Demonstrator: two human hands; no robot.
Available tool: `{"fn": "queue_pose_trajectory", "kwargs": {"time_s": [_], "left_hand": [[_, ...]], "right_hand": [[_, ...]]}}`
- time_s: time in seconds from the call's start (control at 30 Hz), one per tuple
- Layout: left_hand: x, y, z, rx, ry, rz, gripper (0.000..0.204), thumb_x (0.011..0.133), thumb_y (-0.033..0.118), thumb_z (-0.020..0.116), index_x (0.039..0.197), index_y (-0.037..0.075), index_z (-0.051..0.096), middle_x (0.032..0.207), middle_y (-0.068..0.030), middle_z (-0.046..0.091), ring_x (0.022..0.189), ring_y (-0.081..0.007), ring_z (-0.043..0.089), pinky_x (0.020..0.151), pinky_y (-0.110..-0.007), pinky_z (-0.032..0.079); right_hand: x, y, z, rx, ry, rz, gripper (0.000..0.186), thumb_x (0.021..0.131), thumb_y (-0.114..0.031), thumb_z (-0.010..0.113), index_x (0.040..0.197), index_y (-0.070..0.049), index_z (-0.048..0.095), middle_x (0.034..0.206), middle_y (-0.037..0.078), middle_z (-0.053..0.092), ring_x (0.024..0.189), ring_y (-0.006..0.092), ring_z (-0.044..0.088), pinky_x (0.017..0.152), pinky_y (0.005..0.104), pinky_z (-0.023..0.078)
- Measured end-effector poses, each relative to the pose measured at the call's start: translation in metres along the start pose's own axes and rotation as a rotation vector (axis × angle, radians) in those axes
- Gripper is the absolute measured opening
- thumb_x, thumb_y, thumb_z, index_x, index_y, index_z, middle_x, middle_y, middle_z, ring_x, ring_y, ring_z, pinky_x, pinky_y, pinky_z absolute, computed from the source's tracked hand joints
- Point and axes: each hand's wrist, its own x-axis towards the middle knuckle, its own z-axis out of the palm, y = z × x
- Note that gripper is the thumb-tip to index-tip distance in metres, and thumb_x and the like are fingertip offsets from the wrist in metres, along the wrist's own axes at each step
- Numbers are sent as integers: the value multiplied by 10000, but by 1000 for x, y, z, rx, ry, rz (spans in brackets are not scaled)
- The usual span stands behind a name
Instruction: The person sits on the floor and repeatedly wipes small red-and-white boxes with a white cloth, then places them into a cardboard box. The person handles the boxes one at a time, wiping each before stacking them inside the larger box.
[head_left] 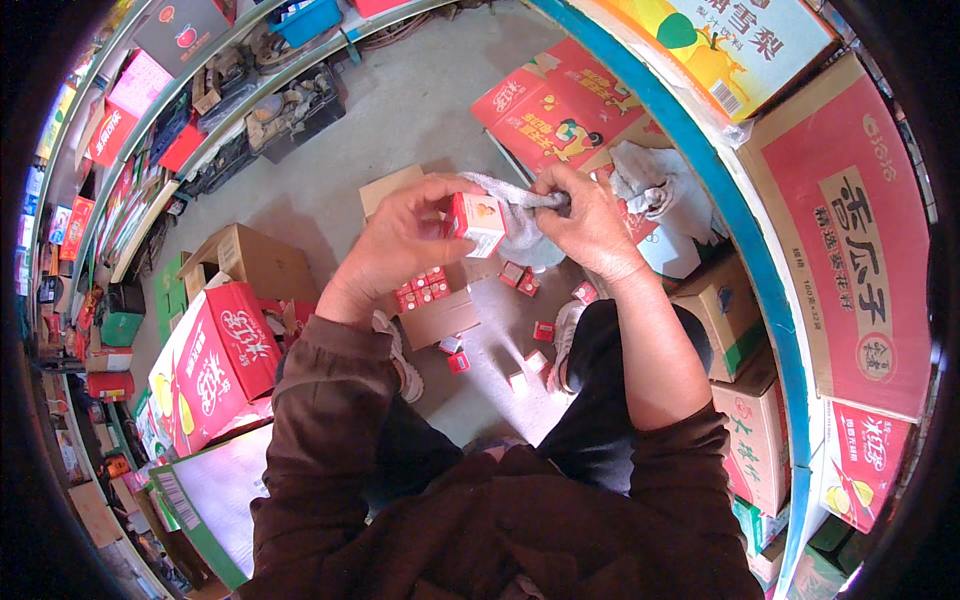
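Note:
A small red and white box (478,224) is held up in front of me, with my left hand (412,232) closed around its left side. Bunched in the fingers of my right hand (590,222) is a grey cloth (520,222), which hangs down and touches or lies just behind the box's right side. Below my hands an opened cardboard carton (440,318) sits on the floor with several like small boxes (424,288) in it. More small red and white boxes (520,277) lie loose on the floor between my shoes.
Shelves with packed goods (215,130) curve along my left. A red carton (215,360) stands by my left knee, an open brown carton (258,262) beyond it. To the right, a teal shelf edge (735,200) carries large cartons (850,240). A flattened red carton (565,115) lies ahead.

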Motion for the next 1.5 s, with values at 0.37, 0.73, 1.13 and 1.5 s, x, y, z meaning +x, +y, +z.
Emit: {"fn": "queue_pose_trajectory", "kwargs": {"time_s": [0.37, 0.73, 1.13, 1.5], "left_hand": [[5, 15, -9, -304, 121, 152, 544, 717, 71, 692, 1226, -14, 519, 1149, -92, 598, 1062, -190, 566, 961, -322, 415], [9, 7, 2, -316, 94, 172, 543, 723, 34, 692, 1232, -2, 508, 1155, -88, 583, 1076, -191, 559, 974, -338, 415], [7, 10, 4, -143, 150, 390, 556, 680, -123, 632, 1199, 66, 569, 1295, -52, 434, 1169, -180, 485, 983, -324, 416], [9, -3, 26, 147, 158, 290, 538, 678, -138, 613, 1185, 27, 538, 1206, -66, 511, 1141, -161, 503, 950, -309, 455]], "right_hand": [[-1, -7, -5, 1282, -158, 519, 327, 869, -230, 608, 1124, -25, 591, 1004, 63, 635, 913, 149, 592, 823, 299, 476], [-14, -12, 30, 1334, -462, 564, 289, 896, -191, 562, 1144, -43, 573, 970, 85, 638, 855, 156, 622, 742, 285, 528], [10, -24, -5, 423, -208, -176, 571, 564, -165, 741, 1092, -43, 561, 1053, 107, 561, 1009, 260, 539, 896, 352, 431], [1, -4, 25, 519, -125, 74, 549, 742, -145, 720, 1246, -79, 514, 1163, 105, 577, 1084, 209, 539, 937, 343, 442]]}}
